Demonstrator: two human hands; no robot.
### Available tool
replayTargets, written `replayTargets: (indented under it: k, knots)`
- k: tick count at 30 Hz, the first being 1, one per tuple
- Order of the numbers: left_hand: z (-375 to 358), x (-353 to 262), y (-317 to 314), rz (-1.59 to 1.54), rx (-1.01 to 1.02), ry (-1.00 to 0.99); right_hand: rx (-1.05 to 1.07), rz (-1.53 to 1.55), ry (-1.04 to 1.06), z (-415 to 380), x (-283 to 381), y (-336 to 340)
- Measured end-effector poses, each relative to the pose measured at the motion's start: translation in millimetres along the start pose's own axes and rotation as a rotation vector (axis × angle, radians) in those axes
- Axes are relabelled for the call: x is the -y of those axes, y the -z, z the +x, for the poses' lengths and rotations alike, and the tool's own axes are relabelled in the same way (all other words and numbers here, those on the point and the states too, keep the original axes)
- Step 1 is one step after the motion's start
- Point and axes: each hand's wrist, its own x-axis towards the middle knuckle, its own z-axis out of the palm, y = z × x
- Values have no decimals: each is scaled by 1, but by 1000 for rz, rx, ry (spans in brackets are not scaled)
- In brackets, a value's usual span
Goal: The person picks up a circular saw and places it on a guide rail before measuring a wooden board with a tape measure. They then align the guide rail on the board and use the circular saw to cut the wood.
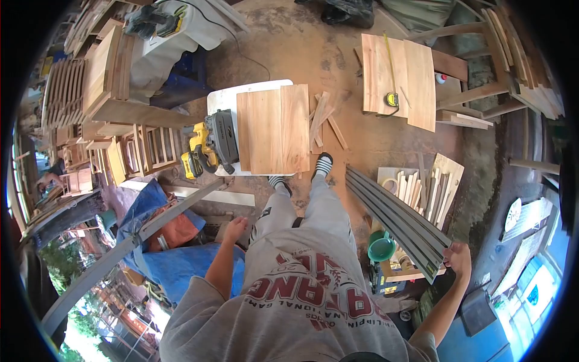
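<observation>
My right hand (458, 259) is closed on the near end of a bundle of long grey metal strips (398, 217), which slant from the floor near my feet up to the right. On the left, my left hand (236, 229) hangs beside my hip with its fingers curled, and what it holds, if anything, is too small to make out. Ahead of my feet, wooden boards (274, 130) lie on a white table (223, 99), next to a yellow and black circular saw (211, 143).
At the front right a tape measure (392, 99) lies on a wooden panel (416, 78). Wood offcuts (443, 187) and a green bowl (381, 246) sit under and beside the strips. A grey metal post (108, 259) and blue tarp (187, 265) are at the left. Scrap sticks (319, 120) lie ahead.
</observation>
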Motion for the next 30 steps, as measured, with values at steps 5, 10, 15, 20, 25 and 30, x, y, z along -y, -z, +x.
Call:
replayTargets:
  k: [5,10,15,20,25,30]
  knots:
    - [5,-26,-2,-23,-41,-29,-13,-196,173,0,17,11]
    - [25,-68,-21,-171,-53,-95,-391,-227,406,22,118,-4]
    - [63,-120,-78,-278,23,-7,-242,-172,547,225,164,-106]
    - [99,-128,-180,-426,165,-79,-568,-134,489,432,213,-178]
    - [113,-117,-229,-403,228,-25,-678,-198,247,548,258,-177]
    - [120,-86,-233,-313,112,-6,-662,-230,286,618,255,-186]
